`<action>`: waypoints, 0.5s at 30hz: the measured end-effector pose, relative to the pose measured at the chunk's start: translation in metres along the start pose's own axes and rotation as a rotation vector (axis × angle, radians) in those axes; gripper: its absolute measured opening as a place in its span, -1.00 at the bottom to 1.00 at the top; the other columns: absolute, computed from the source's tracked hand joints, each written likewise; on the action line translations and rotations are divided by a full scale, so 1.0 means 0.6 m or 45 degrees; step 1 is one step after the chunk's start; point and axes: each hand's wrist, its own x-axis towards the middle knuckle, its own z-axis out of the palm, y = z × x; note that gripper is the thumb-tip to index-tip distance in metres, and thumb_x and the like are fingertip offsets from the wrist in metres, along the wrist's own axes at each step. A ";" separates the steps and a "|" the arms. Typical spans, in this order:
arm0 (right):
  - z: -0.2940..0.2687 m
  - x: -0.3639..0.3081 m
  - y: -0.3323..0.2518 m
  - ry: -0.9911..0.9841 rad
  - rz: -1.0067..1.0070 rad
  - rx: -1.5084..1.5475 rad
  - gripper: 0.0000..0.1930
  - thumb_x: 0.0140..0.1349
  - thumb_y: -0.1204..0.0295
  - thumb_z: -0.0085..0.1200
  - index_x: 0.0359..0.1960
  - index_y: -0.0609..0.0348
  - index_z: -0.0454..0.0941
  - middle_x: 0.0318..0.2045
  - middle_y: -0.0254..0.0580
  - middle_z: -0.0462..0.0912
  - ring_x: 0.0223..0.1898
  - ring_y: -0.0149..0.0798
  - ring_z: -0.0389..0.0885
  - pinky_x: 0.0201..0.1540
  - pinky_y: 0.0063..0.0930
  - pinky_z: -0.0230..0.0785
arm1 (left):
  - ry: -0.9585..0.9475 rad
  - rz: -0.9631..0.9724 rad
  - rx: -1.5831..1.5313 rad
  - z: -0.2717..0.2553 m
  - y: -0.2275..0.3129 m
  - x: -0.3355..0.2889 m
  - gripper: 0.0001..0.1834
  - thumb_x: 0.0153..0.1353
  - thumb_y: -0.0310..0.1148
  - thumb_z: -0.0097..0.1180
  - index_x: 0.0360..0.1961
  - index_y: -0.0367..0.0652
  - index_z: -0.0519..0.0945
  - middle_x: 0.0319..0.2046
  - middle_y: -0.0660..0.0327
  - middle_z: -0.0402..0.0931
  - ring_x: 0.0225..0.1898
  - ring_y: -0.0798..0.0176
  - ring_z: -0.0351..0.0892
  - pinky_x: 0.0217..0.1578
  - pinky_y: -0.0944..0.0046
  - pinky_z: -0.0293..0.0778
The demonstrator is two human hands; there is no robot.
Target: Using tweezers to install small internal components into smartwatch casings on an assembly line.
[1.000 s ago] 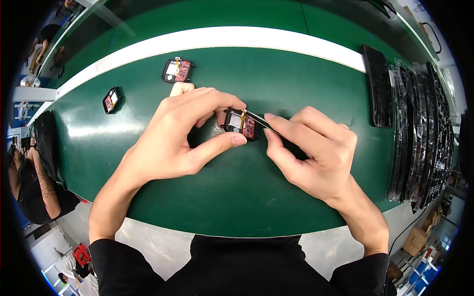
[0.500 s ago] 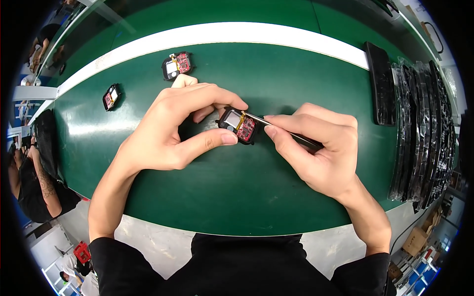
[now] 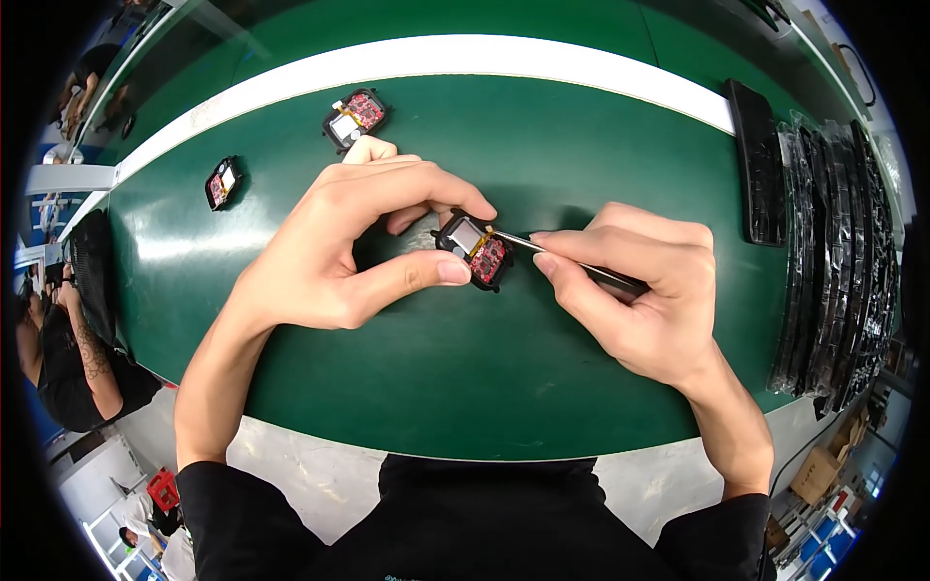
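Between the thumb and forefinger of my left hand (image 3: pixel 358 252) is an opened watch case (image 3: pixel 475 250), held tilted over the table. Inside it show a silver rectangular part, a red circuit board and a yellow flex cable (image 3: pixel 479 241). My right hand (image 3: pixel 639 281) is closed around dark tweezers (image 3: pixel 601 277) with a bright metal tip. That tip is at the upper right edge of the case, by the small end of the flex cable; whether it grips the cable is too small to tell. Beyond my left hand lies a second opened watch case (image 3: pixel 356 116).
A third opened case (image 3: pixel 224 182) lies at the left of the green table (image 3: pixel 504 387). A black tray (image 3: pixel 754 165) and several plastic-wrapped black trays (image 3: pixel 823 261) stand at the right. A white ledge (image 3: pixel 465 54) runs along the back. Another person (image 3: pixel 82 358) is at the far left.
My right hand and the tweezers have shifted slightly right. The tweezers' tip has moved from over the flex cable to the case's edge, and the cable's small end now shows there.
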 end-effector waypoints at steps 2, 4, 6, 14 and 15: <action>0.000 0.000 -0.001 -0.006 0.004 -0.001 -0.86 0.20 0.67 0.45 -0.20 0.32 0.88 -0.55 -0.23 0.68 -0.63 -0.38 0.53 -0.59 -0.45 0.27 | -0.008 -0.012 0.069 0.002 0.001 0.000 -0.46 0.07 -0.18 0.59 0.05 -0.25 0.83 -0.30 0.23 0.67 -0.36 0.26 0.35 -0.10 0.17 0.28; 0.000 -0.001 -0.001 -0.011 0.005 -0.001 -0.86 0.20 0.67 0.45 -0.21 0.32 0.88 -0.56 -0.24 0.67 -0.63 -0.38 0.53 -0.59 -0.45 0.27 | -0.026 0.012 0.109 0.001 0.002 0.002 -0.46 0.07 -0.18 0.59 0.05 -0.24 0.83 -0.29 0.23 0.68 -0.36 0.25 0.35 -0.11 0.17 0.29; 0.001 -0.001 -0.002 -0.032 0.020 -0.008 -0.87 0.19 0.67 0.44 -0.23 0.32 0.87 -0.56 -0.24 0.66 -0.63 -0.38 0.51 -0.59 -0.44 0.26 | -0.044 0.035 0.152 -0.001 0.003 0.002 -0.47 0.07 -0.18 0.59 0.04 -0.24 0.83 -0.28 0.23 0.69 -0.36 0.25 0.35 -0.11 0.16 0.29; 0.004 0.000 0.001 -0.026 0.004 -0.002 -0.88 0.18 0.66 0.43 -0.25 0.31 0.86 -0.58 -0.24 0.62 -0.64 -0.37 0.49 -0.59 -0.41 0.23 | -0.037 0.161 0.214 0.005 0.003 0.006 -0.53 0.08 -0.23 0.58 -0.01 -0.24 0.82 -0.30 0.21 0.71 -0.36 0.19 0.44 -0.06 0.14 0.30; 0.005 0.000 -0.001 -0.009 0.002 -0.009 -0.88 0.18 0.66 0.43 -0.25 0.30 0.86 -0.58 -0.25 0.62 -0.65 -0.36 0.49 -0.59 -0.41 0.23 | -0.037 0.158 0.218 0.005 0.004 0.006 -0.53 0.08 -0.23 0.58 -0.01 -0.24 0.82 -0.30 0.21 0.71 -0.36 0.19 0.44 -0.06 0.14 0.30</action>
